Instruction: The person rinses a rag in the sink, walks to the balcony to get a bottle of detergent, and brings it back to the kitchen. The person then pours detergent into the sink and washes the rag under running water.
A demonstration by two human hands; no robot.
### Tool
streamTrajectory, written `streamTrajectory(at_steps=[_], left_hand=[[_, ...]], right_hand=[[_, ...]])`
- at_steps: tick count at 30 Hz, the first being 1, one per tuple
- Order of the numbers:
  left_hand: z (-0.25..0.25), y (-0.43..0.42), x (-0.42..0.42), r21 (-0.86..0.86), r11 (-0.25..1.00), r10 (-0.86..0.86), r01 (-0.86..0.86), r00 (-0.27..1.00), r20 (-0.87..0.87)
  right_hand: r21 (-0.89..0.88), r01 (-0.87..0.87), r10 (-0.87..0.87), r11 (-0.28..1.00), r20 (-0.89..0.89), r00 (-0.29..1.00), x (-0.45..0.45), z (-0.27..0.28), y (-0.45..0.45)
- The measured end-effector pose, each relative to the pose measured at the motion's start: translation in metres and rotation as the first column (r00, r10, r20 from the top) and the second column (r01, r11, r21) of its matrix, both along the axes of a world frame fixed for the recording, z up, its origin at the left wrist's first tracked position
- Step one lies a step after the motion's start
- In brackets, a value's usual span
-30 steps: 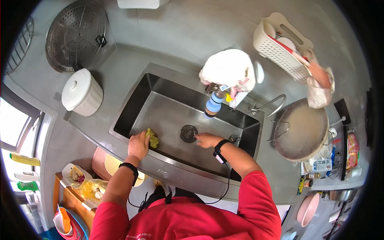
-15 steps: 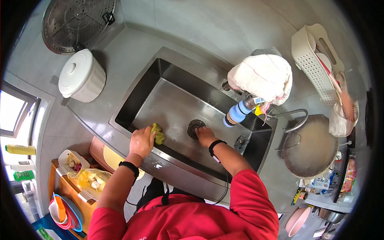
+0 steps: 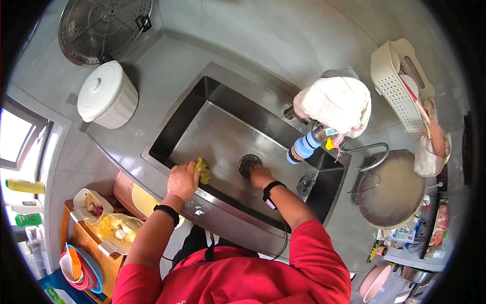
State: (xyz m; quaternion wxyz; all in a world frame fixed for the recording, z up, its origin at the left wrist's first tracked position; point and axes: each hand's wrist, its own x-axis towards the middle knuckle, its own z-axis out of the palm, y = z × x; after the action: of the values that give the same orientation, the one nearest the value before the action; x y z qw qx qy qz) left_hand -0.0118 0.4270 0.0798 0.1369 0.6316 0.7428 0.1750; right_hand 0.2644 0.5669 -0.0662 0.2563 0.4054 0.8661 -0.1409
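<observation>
At the near left edge of the steel sink point(image 3: 228, 137), my left hand point(image 3: 184, 180) is closed on a yellow-green cloth point(image 3: 204, 171), which hangs over the inner wall. My right hand point(image 3: 260, 176) reaches down to the round drain point(image 3: 249, 164) in the sink floor. Its fingertips are hidden over the drain's right side, so what they hold, if anything, cannot be seen. A blue-banded faucet end point(image 3: 306, 146) points into the sink beneath a draped white towel point(image 3: 334, 105). Near the right end of the sink lies a small dark mesh-like item point(image 3: 306, 186).
A white lidded pot point(image 3: 109, 96) stands on the left counter, near a perforated steel disc point(image 3: 106, 28). At right are a large round pan point(image 3: 392, 190), a slim curved tap point(image 3: 374, 164) and a white wall basket point(image 3: 397, 86). Food containers point(image 3: 116, 233) stand low at left.
The view has shifted, moving the sink fixtures right and down in the frame. My right hand has moved onto the drain and bent downward. My left hand stays on the cloth at the edge.
</observation>
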Motion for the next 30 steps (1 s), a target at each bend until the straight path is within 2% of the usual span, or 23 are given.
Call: streamTrajectory(at_steps=[1, 2, 4, 5, 6, 8, 9, 12, 14, 18, 20, 22, 24, 27, 29, 30], left_hand=[[0.004, 0.001, 0.000, -0.020, 1.000, 0.006, -0.006, 1.000, -0.011], [0.006, 0.001, 0.002, -0.039, 0.999, 0.008, -0.009, 1.000, -0.023], [0.003, 0.000, 0.002, -0.017, 1.000, 0.007, -0.007, 1.000, -0.007], [0.001, 0.000, 0.001, 0.006, 1.000, 0.012, -0.012, 1.000, 0.002], [0.000, 0.000, 0.001, 0.013, 1.000, 0.009, -0.009, 1.000, 0.003], [-0.001, 0.000, 0.001, 0.094, 0.996, -0.005, 0.001, 0.999, 0.034], [-0.002, 0.000, 0.001, 0.101, 0.995, -0.010, 0.007, 0.999, 0.033], [-0.001, -0.002, 0.001, 0.073, 0.997, -0.002, 0.001, 1.000, 0.014], [0.001, -0.002, 0.001, -0.030, 1.000, 0.003, -0.002, 1.000, 0.020], [0.016, -0.002, 0.006, 0.018, 1.000, -0.015, 0.015, 1.000, 0.015], [0.007, -0.003, 0.005, 0.025, 0.999, -0.040, 0.039, 0.999, 0.006], [0.008, -0.002, 0.007, 0.118, 0.992, -0.038, 0.041, 0.999, -0.028], [0.008, -0.001, 0.008, 0.087, 0.996, -0.031, 0.032, 0.999, -0.018], [0.001, -0.005, 0.007, 0.082, 0.997, 0.004, -0.002, 1.000, -0.022], [0.002, -0.005, 0.008, 0.164, 0.986, -0.031, 0.031, 1.000, 0.001], [0.008, -0.007, 0.011, 0.143, 0.990, -0.018, 0.011, 0.999, 0.049]], right_hand=[[-0.066, 0.058, -0.058, 0.996, -0.007, 0.998, 0.005, 0.004, 0.002], [-0.066, 0.062, -0.062, 0.996, -0.001, 0.998, 0.011, 0.009, 0.003], [-0.101, 0.187, -0.194, 0.977, -0.067, 0.979, 0.016, 0.039, 0.007], [-0.093, 0.160, -0.175, 0.983, -0.176, 0.969, 0.033, 0.022, 0.012], [-0.087, 0.163, -0.176, 0.983, -0.177, 0.968, 0.038, 0.030, 0.015], [-0.223, 0.205, -0.237, 0.953, -0.128, 0.963, 0.046, 0.044, 0.021], [-0.216, 0.210, -0.242, 0.954, -0.131, 0.962, 0.051, 0.050, 0.021], [-0.206, 0.196, -0.226, 0.959, -0.134, 0.965, 0.063, 0.070, 0.018], [-0.200, 0.217, -0.243, 0.955, -0.114, 0.963, 0.070, 0.084, 0.014], [-0.084, 0.324, -0.334, 0.943, -0.210, 0.919, 0.092, 0.086, 0.012], [0.096, 0.392, -0.318, 0.915, -0.427, 0.847, 0.102, 0.082, 0.018], [0.125, 0.410, -0.312, 0.904, -0.464, 0.829, 0.103, 0.098, 0.025], [0.147, 0.408, -0.289, 0.901, -0.500, 0.817, 0.104, 0.113, 0.028], [0.024, 0.361, -0.310, 0.932, -0.463, 0.830, 0.097, 0.117, 0.029], [-0.085, 0.175, -0.194, 0.981, -0.455, 0.869, 0.101, 0.106, 0.026], [-0.100, 0.147, -0.176, 0.984, -0.465, 0.867, 0.097, 0.106, 0.024]])
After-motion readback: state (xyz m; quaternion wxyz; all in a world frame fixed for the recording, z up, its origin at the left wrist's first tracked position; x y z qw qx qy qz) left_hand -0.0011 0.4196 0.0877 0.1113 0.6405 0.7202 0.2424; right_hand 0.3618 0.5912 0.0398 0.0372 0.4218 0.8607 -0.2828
